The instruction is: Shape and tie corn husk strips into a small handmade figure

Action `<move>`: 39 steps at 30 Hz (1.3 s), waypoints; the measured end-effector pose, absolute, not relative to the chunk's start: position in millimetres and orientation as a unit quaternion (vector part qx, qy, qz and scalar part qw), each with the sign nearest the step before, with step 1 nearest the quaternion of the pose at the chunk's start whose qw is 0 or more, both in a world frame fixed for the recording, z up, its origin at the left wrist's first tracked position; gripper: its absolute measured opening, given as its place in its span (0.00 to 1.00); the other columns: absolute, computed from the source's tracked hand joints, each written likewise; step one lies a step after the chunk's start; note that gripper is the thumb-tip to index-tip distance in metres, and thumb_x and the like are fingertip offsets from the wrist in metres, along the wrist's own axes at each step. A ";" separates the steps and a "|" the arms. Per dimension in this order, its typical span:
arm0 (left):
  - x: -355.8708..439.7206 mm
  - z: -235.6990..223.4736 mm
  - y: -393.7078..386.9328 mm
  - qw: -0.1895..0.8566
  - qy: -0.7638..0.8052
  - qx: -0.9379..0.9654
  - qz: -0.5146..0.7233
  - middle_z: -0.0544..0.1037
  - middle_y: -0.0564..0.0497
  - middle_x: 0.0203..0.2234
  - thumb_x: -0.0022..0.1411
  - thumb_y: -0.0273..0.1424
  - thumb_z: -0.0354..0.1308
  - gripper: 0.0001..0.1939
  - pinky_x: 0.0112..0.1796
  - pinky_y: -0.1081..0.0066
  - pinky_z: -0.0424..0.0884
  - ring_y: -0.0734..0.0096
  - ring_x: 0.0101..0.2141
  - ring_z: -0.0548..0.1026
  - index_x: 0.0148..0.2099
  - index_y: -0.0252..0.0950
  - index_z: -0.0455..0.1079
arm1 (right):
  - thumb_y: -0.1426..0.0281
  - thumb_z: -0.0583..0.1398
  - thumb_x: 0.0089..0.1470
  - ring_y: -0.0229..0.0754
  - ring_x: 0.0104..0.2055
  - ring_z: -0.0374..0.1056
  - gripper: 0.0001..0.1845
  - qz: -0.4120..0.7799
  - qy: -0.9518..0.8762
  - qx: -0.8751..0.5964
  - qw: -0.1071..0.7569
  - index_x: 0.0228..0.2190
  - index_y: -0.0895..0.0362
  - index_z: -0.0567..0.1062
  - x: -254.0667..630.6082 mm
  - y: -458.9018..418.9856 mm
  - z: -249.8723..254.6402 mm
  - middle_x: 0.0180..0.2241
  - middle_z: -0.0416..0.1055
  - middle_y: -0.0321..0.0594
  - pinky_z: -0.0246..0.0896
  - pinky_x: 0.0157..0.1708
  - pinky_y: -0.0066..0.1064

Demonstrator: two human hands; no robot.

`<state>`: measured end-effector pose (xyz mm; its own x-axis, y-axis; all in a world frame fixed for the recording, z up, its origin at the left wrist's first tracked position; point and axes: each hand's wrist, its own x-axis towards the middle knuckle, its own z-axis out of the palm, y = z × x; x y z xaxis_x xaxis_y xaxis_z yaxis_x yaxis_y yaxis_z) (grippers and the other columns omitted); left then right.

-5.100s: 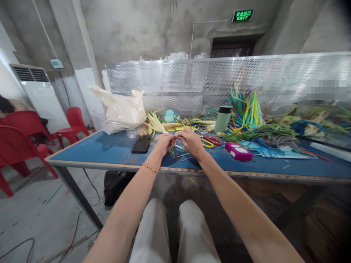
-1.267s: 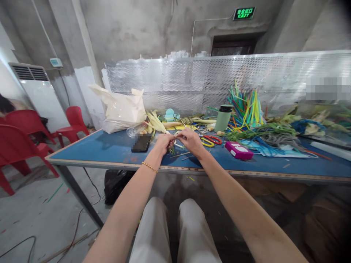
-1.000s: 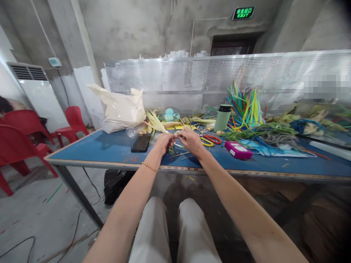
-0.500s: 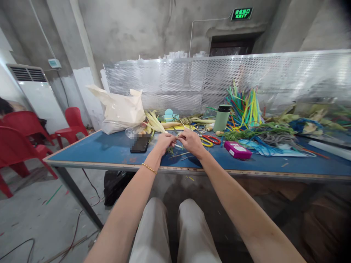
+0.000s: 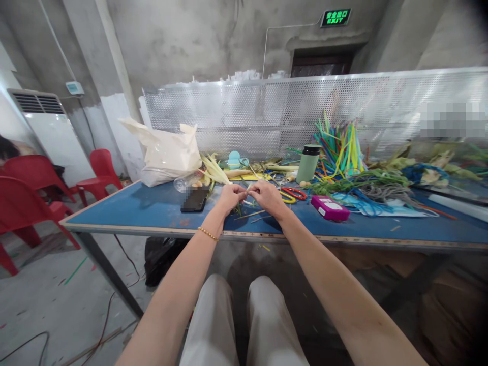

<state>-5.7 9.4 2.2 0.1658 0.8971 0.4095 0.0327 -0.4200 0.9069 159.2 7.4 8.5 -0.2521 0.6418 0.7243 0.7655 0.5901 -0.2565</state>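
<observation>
My left hand [image 5: 232,197] and my right hand [image 5: 266,197] meet over the blue table, fingertips almost touching. Each pinches at a thin plant strip [image 5: 248,189], pale green and mostly hidden by the fingers. Narrow green ends hang below my left fingers. Under the hands lie loose dry stalks [image 5: 249,215]. Pale yellow-green corn husks [image 5: 215,170] spread just beyond my left hand. Beside my right hand are scissors with red and yellow handles [image 5: 293,194].
A black phone [image 5: 194,200] and a cream plastic bag [image 5: 171,155] are to the left. On the right stand a green bottle [image 5: 308,165], a purple box [image 5: 330,208], bundled coloured strips [image 5: 343,150] and tangled cords [image 5: 362,184]. A perforated metal panel [image 5: 229,104] rises behind the table [image 5: 125,211].
Both hands keep pinching at the same spot. The fingertips have shifted slightly, with the right hand a touch further right. Things on the table stay in place.
</observation>
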 end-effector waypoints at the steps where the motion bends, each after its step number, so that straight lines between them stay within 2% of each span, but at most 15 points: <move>1: -6.0 2.5 9.3 0.410 0.355 0.645 0.538 0.72 0.53 0.15 0.48 0.27 0.67 0.08 0.23 0.75 0.61 0.78 0.18 0.66 0.23 0.31 0.72 | 0.70 0.63 0.53 0.42 0.33 0.67 0.07 -0.068 -0.787 -0.443 0.425 0.26 0.56 0.80 159.0 8.0 8.8 0.30 0.75 0.42 0.58 0.35 0.32; 7: -8.4 4.4 11.8 0.503 0.312 0.560 0.579 0.74 0.50 0.18 0.49 0.28 0.68 0.07 0.23 0.74 0.62 0.78 0.18 0.68 0.26 0.30 0.73 | 0.63 0.58 0.57 0.39 0.24 0.64 0.18 0.056 -0.758 -0.437 0.480 0.21 0.58 0.78 155.2 4.9 15.7 0.19 0.69 0.37 0.56 0.29 0.30; 10: -8.8 4.8 12.0 0.513 0.306 0.546 0.587 0.74 0.50 0.18 0.48 0.26 0.68 0.07 0.23 0.73 0.62 0.78 0.18 0.67 0.26 0.30 0.73 | 0.60 0.58 0.55 0.37 0.19 0.60 0.18 0.137 -0.748 -0.427 0.488 0.23 0.59 0.79 152.4 1.9 17.9 0.14 0.63 0.33 0.53 0.23 0.29; 12: -8.5 4.6 11.4 0.509 0.308 0.551 0.585 0.73 0.50 0.17 0.48 0.26 0.68 0.06 0.23 0.74 0.62 0.78 0.17 0.67 0.25 0.30 0.73 | 0.59 0.60 0.52 0.36 0.18 0.58 0.16 0.164 -0.744 -0.411 0.501 0.26 0.59 0.80 150.6 1.0 18.2 0.15 0.65 0.32 0.51 0.22 0.29; 17: -6.6 4.0 9.4 0.470 0.332 0.578 0.579 0.70 0.53 0.14 0.48 0.26 0.68 0.09 0.21 0.75 0.59 0.80 0.17 0.65 0.21 0.31 0.71 | 0.58 0.65 0.44 0.35 0.21 0.61 0.15 0.174 -0.731 -0.393 0.530 0.23 0.59 0.79 148.0 1.2 17.3 0.19 0.72 0.37 0.53 0.21 0.27; 20: -5.6 4.6 8.9 0.455 0.350 0.579 0.579 0.70 0.53 0.14 0.47 0.25 0.68 0.09 0.21 0.75 0.58 0.80 0.16 0.65 0.22 0.31 0.71 | 0.60 0.65 0.43 0.34 0.18 0.59 0.14 0.179 -0.718 -0.412 0.532 0.20 0.58 0.75 148.0 0.1 17.0 0.15 0.68 0.35 0.51 0.19 0.26; 24: -5.3 6.4 9.5 0.530 0.318 0.528 0.582 0.74 0.51 0.18 0.47 0.23 0.66 0.04 0.22 0.75 0.60 0.80 0.17 0.66 0.28 0.30 0.74 | 0.60 0.64 0.44 0.32 0.15 0.55 0.15 0.240 -0.682 -0.431 0.540 0.18 0.57 0.71 148.9 -2.9 18.1 0.12 0.63 0.31 0.50 0.16 0.25; 27: -5.7 7.0 10.0 0.554 0.311 0.504 0.585 0.76 0.50 0.20 0.46 0.20 0.62 0.07 0.22 0.75 0.61 0.79 0.17 0.68 0.31 0.29 0.74 | 0.59 0.64 0.44 0.31 0.14 0.54 0.16 0.274 -0.660 -0.436 0.547 0.17 0.56 0.69 149.1 -4.7 19.4 0.11 0.62 0.31 0.49 0.14 0.25; 32: -5.6 6.0 8.1 0.542 0.305 0.540 0.567 0.76 0.49 0.20 0.49 0.24 0.64 0.03 0.22 0.74 0.62 0.78 0.17 0.68 0.29 0.30 0.73 | 0.61 0.64 0.43 0.31 0.14 0.54 0.15 0.267 -0.675 -0.443 0.526 0.16 0.57 0.70 148.0 -5.3 20.3 0.10 0.62 0.31 0.50 0.15 0.25; 39: -5.8 3.1 10.3 0.522 0.316 0.565 0.555 0.72 0.52 0.17 0.49 0.26 0.68 0.09 0.21 0.76 0.59 0.80 0.17 0.66 0.24 0.30 0.70 | 0.60 0.63 0.44 0.33 0.14 0.55 0.14 0.242 -0.693 -0.458 0.501 0.19 0.58 0.72 149.3 -1.1 16.7 0.11 0.62 0.31 0.50 0.16 0.26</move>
<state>-5.8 10.3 3.1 0.1848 0.9367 0.2973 -0.2221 -0.2548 0.9411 149.3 -1.1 16.7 -0.0776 0.8777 0.4729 0.3920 0.4630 -0.7950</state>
